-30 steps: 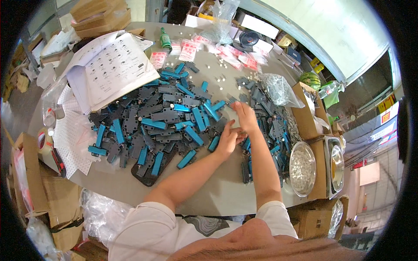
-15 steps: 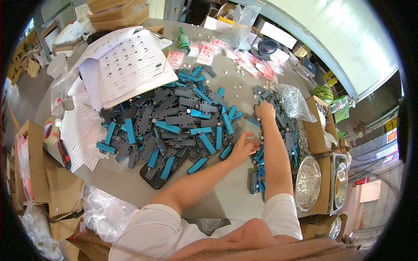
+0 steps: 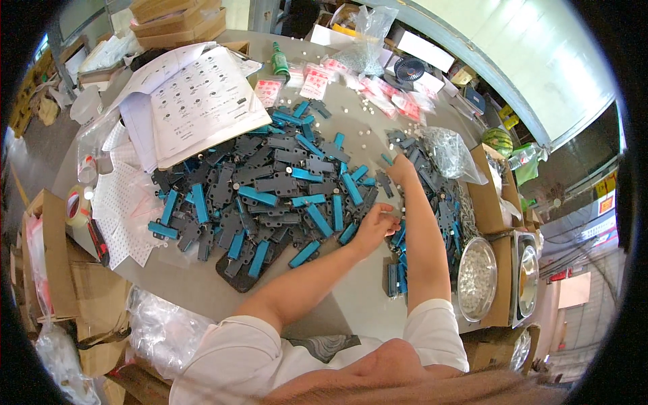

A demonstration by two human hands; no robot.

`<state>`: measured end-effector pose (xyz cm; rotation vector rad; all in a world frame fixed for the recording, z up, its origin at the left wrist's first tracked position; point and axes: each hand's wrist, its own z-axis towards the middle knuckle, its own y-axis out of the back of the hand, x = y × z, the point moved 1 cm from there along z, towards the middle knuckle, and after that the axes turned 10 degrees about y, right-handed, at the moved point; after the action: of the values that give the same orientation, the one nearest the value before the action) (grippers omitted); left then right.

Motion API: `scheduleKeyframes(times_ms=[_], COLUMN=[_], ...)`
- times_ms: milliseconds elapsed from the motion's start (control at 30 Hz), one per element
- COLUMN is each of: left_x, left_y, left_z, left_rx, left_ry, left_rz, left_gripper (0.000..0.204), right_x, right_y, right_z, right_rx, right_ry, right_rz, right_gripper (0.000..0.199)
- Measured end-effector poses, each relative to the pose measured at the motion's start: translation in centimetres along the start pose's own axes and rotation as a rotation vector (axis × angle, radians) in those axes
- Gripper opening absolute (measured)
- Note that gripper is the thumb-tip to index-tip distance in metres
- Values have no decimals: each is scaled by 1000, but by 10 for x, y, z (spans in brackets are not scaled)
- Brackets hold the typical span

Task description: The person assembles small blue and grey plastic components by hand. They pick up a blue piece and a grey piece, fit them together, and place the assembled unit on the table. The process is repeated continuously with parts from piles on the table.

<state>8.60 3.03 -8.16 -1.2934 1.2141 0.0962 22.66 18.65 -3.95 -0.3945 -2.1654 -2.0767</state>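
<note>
My right hand (image 3: 403, 169) is closed beside the right-hand pile of plastic parts (image 3: 442, 196). A small teal end of a plastic part (image 3: 387, 159) sticks out at its fingertips; the rest is hidden. My left hand (image 3: 375, 228) rests nearer to me, between the two piles, its fingers loosely curled and apart with nothing visible in them. To its left spreads a large heap of dark grey and teal plastic parts (image 3: 277, 183). One dark grey part (image 3: 384, 183) lies between the heap and my right hand.
Printed sheets (image 3: 206, 101) overlap the heap's far left. Beyond it are a green bottle (image 3: 279, 61), red-and-white packets (image 3: 315, 82) and scattered white pieces. On the right stand a clear plastic bag (image 3: 453, 156), a cardboard box (image 3: 489, 196) and a round bowl of white pieces (image 3: 477, 280).
My right hand has moved slightly left and toward me, away from the right pile's far end, with a teal piece now showing at its fingertips. My left hand has barely moved.
</note>
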Motion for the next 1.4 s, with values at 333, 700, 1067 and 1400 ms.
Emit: scheduleKeyframes(times_ms=[333,700,1067,1400], left_x=[0,1,10,5], left_y=[-2,-9,3,1], left_z=[-3,-3,7,1], left_rx=[-16,-61,-78,-109], left_ry=[-17,-62,-179,-98], left_rz=[-30,81,129,147], left_gripper=[26,28,36,31], right_x=[11,-26,1,11], right_y=[2,-6,3,15], right_z=[-37,-67,-100,-100], right_rx=[159,-47,-187,40], right_ry=[119,143,193,107], right_rz=[-99,-30,-30,-219], right_gripper=[58,48,30,34])
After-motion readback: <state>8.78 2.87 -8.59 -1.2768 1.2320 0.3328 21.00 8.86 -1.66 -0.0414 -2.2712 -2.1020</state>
